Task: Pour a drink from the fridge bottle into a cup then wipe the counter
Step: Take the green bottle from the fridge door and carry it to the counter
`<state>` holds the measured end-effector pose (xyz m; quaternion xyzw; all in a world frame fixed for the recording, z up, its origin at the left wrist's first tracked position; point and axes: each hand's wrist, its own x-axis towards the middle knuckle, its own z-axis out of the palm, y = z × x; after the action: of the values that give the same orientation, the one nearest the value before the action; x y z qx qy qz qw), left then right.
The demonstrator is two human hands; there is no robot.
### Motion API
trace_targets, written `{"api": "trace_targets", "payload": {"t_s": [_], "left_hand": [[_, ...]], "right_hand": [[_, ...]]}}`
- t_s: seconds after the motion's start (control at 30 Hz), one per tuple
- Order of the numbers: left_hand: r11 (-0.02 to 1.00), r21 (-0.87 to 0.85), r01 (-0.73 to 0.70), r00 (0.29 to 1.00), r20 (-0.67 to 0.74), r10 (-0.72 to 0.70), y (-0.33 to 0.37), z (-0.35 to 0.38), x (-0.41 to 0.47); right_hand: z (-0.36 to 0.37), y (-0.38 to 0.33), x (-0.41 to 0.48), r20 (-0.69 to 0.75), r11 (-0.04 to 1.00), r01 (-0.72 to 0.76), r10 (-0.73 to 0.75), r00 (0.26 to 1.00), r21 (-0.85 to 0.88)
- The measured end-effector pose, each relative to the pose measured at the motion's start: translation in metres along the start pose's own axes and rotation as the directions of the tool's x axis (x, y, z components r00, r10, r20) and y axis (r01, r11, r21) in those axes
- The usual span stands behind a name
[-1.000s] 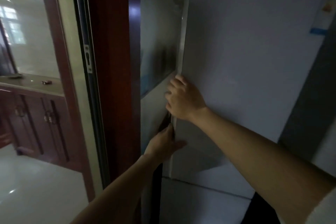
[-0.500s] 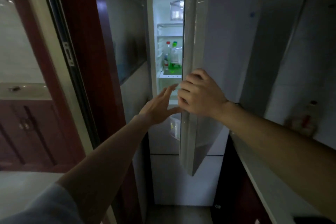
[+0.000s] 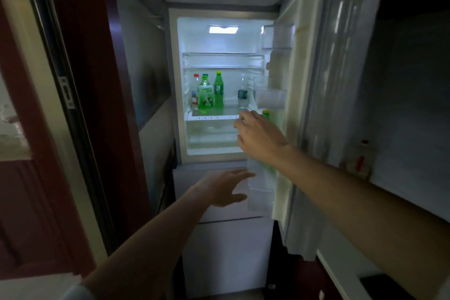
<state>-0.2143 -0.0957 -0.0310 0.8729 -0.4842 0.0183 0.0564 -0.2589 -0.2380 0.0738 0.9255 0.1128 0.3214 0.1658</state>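
Swung wide since a half-second ago, the door (image 3: 316,105) exposes the lit fridge (image 3: 219,41). Both hands have let go: right hand (image 3: 260,139) loosely spread below the bottles (image 3: 209,92), left hand (image 3: 225,190) splayed, lower, empty.

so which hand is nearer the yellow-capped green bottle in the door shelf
Right. The right hand is directly in front of the yellow-capped green bottle, overlapping it in the view. The left hand hangs lower, below the bottle and apart from it.

At frame centre the fridge (image 3: 219,14) stands open and lit, green bottles (image 3: 210,95) on its shelf. The right hand (image 3: 260,139) reaches toward the door bin; the left hand (image 3: 225,189) hangs below, fingers spread.
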Motion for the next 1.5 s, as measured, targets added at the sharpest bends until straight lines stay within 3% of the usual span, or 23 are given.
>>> {"api": "trace_targets", "payload": {"t_s": [0.13, 0.27, 0.43, 0.6, 0.67, 0.77, 0.8, 0.83, 0.97, 1.03, 1.2, 1.37, 1.5], "left_hand": [[0.995, 0.083, 0.056, 0.993, 0.096, -0.064, 0.001, -0.001, 0.011], [0.994, 0.049, 0.093, 0.982, 0.161, -0.1, 0.006, 0.009, 0.019], [0.983, -0.002, 0.184, 0.968, 0.174, -0.18, -0.006, -0.002, 0.036], [0.979, -0.031, 0.203, 0.97, 0.146, -0.196, -0.018, -0.002, 0.066], [0.981, -0.042, 0.19, 0.974, 0.135, -0.183, -0.025, 0.001, 0.083], [0.984, -0.071, 0.166, 0.982, 0.104, -0.158, -0.039, 0.004, 0.114], [0.984, -0.082, 0.159, 0.984, 0.092, -0.151, -0.045, 0.005, 0.126], [0.985, -0.083, 0.152, 0.986, 0.081, -0.145, -0.052, 0.007, 0.137], [0.992, -0.073, 0.103, 0.994, 0.038, -0.1, -0.089, 0.007, 0.181], [0.994, -0.087, 0.069, 0.998, 0.006, -0.069, -0.109, 0.0, 0.199], [0.994, -0.107, 0.04, 0.997, -0.066, -0.047, -0.176, -0.02, 0.242], [0.994, -0.021, 0.108, 0.991, -0.083, -0.11, -0.249, -0.03, 0.266], [0.987, -0.014, 0.159, 0.984, -0.079, -0.16, -0.289, -0.027, 0.286]], "right_hand": [[0.018, 0.015, -0.01, 0.336, 0.957, -0.199, 0.12, 0.934, 0.211], [0.076, 0.034, -0.043, 0.579, 0.906, -0.37, 0.193, 0.792, 0.206], [0.132, 0.069, -0.08, 0.713, 0.835, -0.532, 0.289, 0.639, 0.139], [0.147, 0.085, -0.089, 0.711, 0.827, -0.554, 0.332, 0.62, 0.097], [0.146, 0.1, -0.081, 0.798, 0.818, -0.563, 0.257, 0.545, 0.121], [0.151, 0.121, -0.066, 0.915, 0.796, -0.596, 0.154, 0.374, 0.11], [0.155, 0.125, -0.063, 0.921, 0.777, -0.62, 0.154, 0.357, 0.11], [0.159, 0.127, -0.059, 0.912, 0.781, -0.617, 0.177, 0.37, 0.099], [0.173, 0.132, -0.021, 0.665, 0.904, -0.427, 0.301, 0.683, 0.03], [0.183, 0.133, 0.006, 0.559, 0.91, -0.409, 0.308, 0.77, 0.062], [0.21, 0.132, 0.09, 0.457, 0.901, -0.412, 0.312, 0.833, 0.136], [0.248, 0.126, 0.157, 0.38, 0.885, -0.397, 0.29, 0.879, 0.243], [0.29, 0.131, 0.184, 0.407, 0.874, -0.384, 0.247, 0.879, 0.298]]}}
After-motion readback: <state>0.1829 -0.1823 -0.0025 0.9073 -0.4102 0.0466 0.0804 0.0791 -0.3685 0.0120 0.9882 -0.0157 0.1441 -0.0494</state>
